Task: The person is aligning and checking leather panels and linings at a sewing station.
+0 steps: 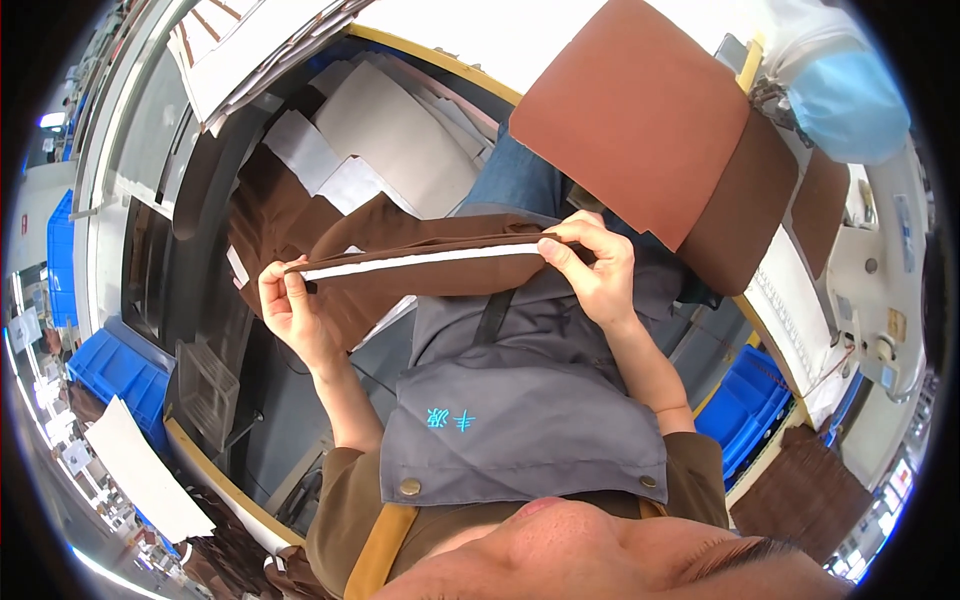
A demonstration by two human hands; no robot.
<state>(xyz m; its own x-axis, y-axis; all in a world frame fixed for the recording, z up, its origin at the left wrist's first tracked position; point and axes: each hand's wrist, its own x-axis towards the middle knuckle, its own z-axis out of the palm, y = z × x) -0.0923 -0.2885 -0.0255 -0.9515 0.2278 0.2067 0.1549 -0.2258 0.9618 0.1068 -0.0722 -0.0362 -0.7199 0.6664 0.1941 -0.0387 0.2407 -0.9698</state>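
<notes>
Between my hands a strip of dark brown fabric is stretched across above my lap, with a narrow white band running along its upper edge. My left hand pinches the left end between thumb and fingers. At the other end my right hand grips the edge, thumb on top beside the white band. The fabric is folded along that edge, and more of it bunches up behind. Below it lies the grey apron I wear.
Large reddish-brown panels lie on the white table at the right, near a white sewing machine and a light-blue cover. Pale sheets and brown fabric are heaped ahead. Blue crates stand at left; another blue bin is at right.
</notes>
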